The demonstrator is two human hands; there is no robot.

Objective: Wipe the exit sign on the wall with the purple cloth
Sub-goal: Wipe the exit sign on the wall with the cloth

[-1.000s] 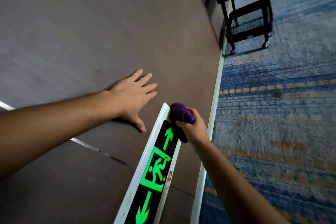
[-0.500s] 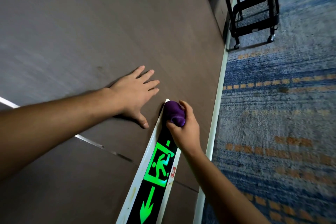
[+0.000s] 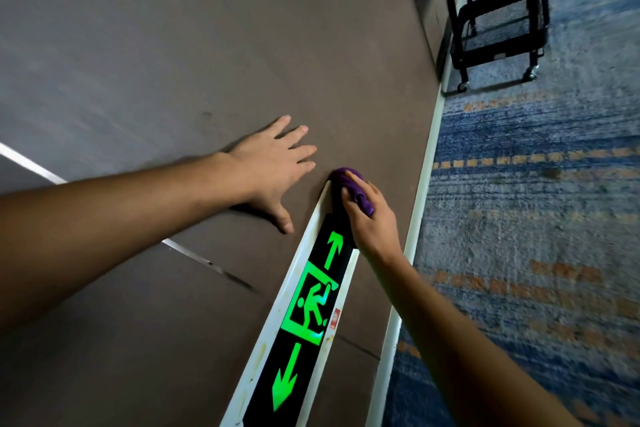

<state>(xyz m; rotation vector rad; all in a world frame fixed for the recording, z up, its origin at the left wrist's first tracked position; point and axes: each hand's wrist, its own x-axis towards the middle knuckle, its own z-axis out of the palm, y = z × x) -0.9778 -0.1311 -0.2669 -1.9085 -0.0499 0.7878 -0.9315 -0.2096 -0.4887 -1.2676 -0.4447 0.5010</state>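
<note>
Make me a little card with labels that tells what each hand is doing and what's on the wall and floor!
left hand: flat on the brown wall, fingers spread, holding nothing
right hand: grips the purple cloth
purple cloth: pressed on the far end of the exit sign
exit sign: low on the wall, lit green arrows and running figure
floor: blue and orange carpet
further along: black cart on wheels
</note>
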